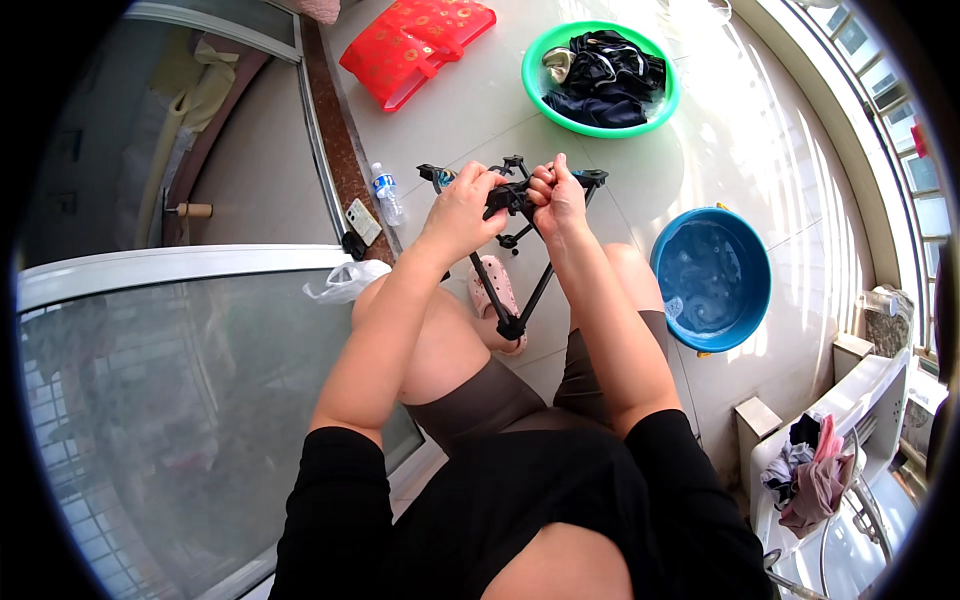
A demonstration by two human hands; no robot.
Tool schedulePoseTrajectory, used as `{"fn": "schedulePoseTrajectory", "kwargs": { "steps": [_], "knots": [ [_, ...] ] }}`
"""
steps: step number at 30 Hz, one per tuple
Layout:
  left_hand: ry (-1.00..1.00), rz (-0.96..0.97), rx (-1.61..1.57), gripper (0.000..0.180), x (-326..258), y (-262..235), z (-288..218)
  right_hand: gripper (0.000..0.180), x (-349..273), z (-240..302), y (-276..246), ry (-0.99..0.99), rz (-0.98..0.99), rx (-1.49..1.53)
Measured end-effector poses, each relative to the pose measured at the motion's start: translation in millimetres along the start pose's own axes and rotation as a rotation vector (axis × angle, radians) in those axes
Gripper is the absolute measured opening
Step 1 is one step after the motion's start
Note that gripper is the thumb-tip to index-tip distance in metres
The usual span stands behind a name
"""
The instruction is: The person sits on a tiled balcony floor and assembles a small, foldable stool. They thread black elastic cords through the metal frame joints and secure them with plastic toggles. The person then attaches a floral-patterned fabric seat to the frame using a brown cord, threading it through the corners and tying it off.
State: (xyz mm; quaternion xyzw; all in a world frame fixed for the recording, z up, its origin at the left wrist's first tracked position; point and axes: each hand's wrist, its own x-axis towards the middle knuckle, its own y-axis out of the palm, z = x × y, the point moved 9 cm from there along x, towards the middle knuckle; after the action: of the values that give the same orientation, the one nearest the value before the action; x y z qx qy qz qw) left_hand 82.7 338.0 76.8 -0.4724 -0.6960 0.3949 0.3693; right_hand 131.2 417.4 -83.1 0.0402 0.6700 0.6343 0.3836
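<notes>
A black jointed frame (pixel 516 198) of slim bars, spread open, gripped at its upper part between the hands (pixel 466 212)

Bright daylight from right-hand window (pixel 880 78); glare stripes on floor (pixel 795 165); doorway (pixel 262 150) dim; edges bent, corners black.

- Frame (pixel 516 197): plain black
- Bag (pixel 415 42): red, gold round motifs
- Basin (pixel 610 132): bright green
- Clothes (pixel 605 75) in basin: mostly black
- Tub (pixel 758 308): blue
- Clog (pixel 490 284): pale pink
- Shorts (pixel 480 392): grey-brown
- Top (pixel 420 535): black
</notes>
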Motion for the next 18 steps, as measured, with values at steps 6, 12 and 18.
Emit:
{"fn": "schedulePoseTrajectory", "kwargs": {
  "steps": [6, 12, 18],
  "knots": [
    [0.033, 0.067, 0.135, 0.031, 11, 13, -12, 0.037, -13, -1, 17, 0.039, 0.078, -0.360],
    [0.012, -0.059, 0.099, 0.026, 16, 1, -11, 0.037, 6, 3, -2, -0.017, -0.033, -0.068],
    [0.009, -0.044, 0.089, 0.028, 9, -2, -8, 0.034, 15, -1, -41, -0.040, -0.197, 0.105]
  ]
}}
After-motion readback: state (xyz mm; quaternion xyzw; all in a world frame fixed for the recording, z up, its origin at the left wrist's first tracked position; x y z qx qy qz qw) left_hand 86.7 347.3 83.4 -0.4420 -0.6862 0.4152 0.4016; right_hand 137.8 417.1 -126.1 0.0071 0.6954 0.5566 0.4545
